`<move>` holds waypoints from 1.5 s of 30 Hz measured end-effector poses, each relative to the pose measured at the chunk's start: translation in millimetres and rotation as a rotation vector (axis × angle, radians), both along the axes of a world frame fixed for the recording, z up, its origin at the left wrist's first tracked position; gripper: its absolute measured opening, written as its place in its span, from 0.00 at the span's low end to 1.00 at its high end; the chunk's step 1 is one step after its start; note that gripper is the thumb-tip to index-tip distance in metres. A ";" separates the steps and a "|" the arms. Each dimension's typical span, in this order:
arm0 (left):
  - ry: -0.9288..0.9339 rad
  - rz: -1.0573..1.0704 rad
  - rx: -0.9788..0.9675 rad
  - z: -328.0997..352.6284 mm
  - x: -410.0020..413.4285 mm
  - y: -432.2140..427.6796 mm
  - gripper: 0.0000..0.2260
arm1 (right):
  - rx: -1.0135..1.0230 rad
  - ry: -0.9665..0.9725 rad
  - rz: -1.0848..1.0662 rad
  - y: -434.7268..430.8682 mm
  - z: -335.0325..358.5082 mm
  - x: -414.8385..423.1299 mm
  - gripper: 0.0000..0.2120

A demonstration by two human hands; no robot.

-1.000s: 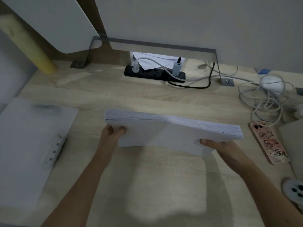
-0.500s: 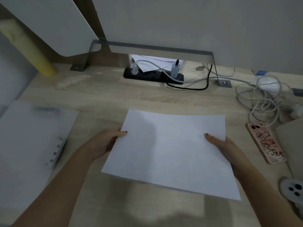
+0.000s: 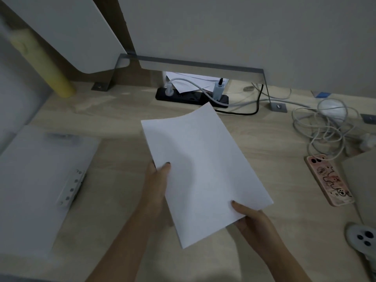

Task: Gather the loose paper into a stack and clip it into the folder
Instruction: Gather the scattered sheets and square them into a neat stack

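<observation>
Desk: pale wood-grain desk [image 3: 122, 110] in dim light, with a grey wall behind.
Paper stack: the white paper stack [image 3: 203, 169] is over the middle of the desk, held between both hands. It is turned at a slant and its far corner curls up just in front of the black power strip [image 3: 191, 97].
Left hand: the left hand [image 3: 156, 184] grips the stack's left edge, thumb pressed on the top sheet. The other fingers are tucked underneath, out of sight.
Right hand: the right hand [image 3: 250, 220] pinches the near right corner, thumb on top and the rest hidden below the sheets.
Folder: the white folder [image 3: 30, 180] lies flat at the left of the desk, a bit blurred. Its clip strip [image 3: 71, 188] runs along the side nearest the paper, apart from the stack.
Right side: a phone [image 3: 329, 180] in a pink patterned case lies near a tangle of grey cables [image 3: 325, 127].
</observation>
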State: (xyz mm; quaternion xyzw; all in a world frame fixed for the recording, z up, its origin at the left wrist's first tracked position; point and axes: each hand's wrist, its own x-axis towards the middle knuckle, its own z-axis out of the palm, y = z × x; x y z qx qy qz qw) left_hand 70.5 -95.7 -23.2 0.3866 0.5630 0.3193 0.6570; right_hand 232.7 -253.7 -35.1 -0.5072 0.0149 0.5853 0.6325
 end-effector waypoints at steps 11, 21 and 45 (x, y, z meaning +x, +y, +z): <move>-0.118 -0.272 0.437 34.3 2.8 -0.7 0.12 | -0.035 -0.597 0.309 34.2 39.7 50.8 0.20; -0.016 -0.055 0.452 20.9 4.6 -8.2 0.10 | 0.013 -0.867 -0.152 57.2 49.3 23.1 0.07; 0.043 -0.271 0.312 9.5 59.1 -15.6 0.05 | -0.147 -0.781 -0.125 16.3 21.5 58.4 0.11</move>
